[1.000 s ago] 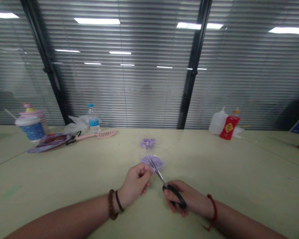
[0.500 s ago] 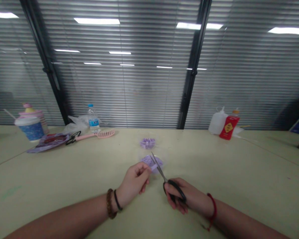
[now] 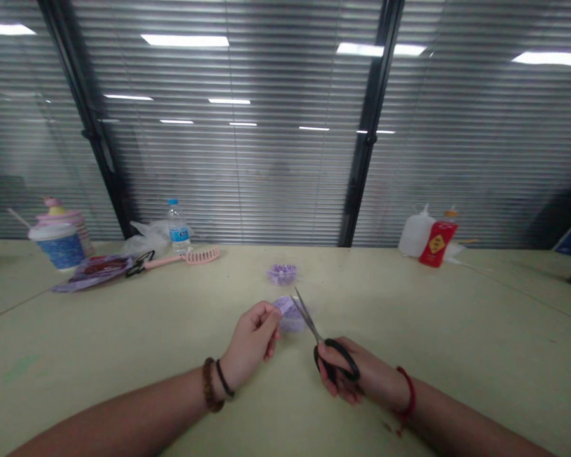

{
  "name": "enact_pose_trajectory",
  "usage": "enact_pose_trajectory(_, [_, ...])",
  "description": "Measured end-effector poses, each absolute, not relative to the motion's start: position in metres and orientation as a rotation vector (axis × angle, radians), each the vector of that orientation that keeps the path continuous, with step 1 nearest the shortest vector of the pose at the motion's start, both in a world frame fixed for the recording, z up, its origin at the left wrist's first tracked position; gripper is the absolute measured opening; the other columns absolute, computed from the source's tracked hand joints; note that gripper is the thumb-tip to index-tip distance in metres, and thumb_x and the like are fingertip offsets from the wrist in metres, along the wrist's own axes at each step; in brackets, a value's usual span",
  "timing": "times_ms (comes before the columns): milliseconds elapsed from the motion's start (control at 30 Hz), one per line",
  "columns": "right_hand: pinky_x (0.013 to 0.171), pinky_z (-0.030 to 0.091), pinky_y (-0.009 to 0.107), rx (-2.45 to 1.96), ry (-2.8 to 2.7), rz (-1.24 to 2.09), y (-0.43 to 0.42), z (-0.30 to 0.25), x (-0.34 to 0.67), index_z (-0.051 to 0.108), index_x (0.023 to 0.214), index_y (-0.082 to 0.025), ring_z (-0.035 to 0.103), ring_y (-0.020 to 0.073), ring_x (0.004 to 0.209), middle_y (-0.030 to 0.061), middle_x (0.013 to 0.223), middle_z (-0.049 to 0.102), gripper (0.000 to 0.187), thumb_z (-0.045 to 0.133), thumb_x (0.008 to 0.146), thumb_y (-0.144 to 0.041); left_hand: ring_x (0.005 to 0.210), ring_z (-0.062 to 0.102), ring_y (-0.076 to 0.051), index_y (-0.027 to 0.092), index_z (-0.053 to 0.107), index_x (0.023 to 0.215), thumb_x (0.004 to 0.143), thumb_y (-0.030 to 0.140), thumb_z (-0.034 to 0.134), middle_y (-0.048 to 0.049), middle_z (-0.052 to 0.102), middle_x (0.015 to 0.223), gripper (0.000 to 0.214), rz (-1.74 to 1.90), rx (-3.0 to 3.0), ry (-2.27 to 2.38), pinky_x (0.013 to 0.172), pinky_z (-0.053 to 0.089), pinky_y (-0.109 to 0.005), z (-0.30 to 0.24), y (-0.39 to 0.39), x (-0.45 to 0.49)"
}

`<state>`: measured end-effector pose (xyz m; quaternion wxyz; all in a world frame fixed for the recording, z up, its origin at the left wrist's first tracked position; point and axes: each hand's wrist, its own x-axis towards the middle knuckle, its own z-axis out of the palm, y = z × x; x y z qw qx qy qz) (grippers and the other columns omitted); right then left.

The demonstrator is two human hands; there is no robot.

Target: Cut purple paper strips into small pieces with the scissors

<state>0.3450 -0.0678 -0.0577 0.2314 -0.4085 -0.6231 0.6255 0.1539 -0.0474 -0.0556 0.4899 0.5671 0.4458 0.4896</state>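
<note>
Thumb and fingers of my left hand (image 3: pixel 253 336) pinch a small light-purple strip (image 3: pixel 286 307), whose free end points right. In my right hand (image 3: pixel 361 374) are scissors (image 3: pixel 310 322) with black handles, fingers through the loops. Their blades point up and left, slightly parted, just right of the strip. A purple dish-like container (image 3: pixel 292 324) of small bits lies on the table beneath the strip and blades. My left fingers partly overlap its edge. Farther back sits a second, smaller-looking purple container (image 3: pixel 282 275), also with small purple bits.
On the left of the pale table (image 3: pixel 171 330) are a blue cup (image 3: pixel 59 246), a purple packet (image 3: pixel 95 271), a pink hairbrush (image 3: pixel 202 256), a plastic bag (image 3: pixel 150 238) and a water bottle (image 3: pixel 179 231). A red bottle (image 3: pixel 438 244) and a white bottle (image 3: pixel 415 235) stand back right.
My left hand has shifted slightly left and up with the strip, away from the scissors. The scissors have moved a little right, and the strip now shows apart from the blades.
</note>
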Motion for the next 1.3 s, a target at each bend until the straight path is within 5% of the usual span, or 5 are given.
enact_pose_trajectory(1300, [0.026, 0.021, 0.013, -1.169, -1.662, 1.645, -0.0654, -0.0619, 0.3466, 0.047, 0.058, -0.013, 0.031, 0.0025, 0.027, -0.0029, 0.041, 0.046, 0.051, 0.053, 0.068, -0.062, 0.026, 0.033, -0.003, 0.017, 0.041, 0.061, 0.074, 0.040, 0.049, 0.0080, 0.042, 0.043, 0.028, 1.136, 1.362, 1.093, 0.026, 0.025, -0.013, -0.0563, -0.0500, 0.1574])
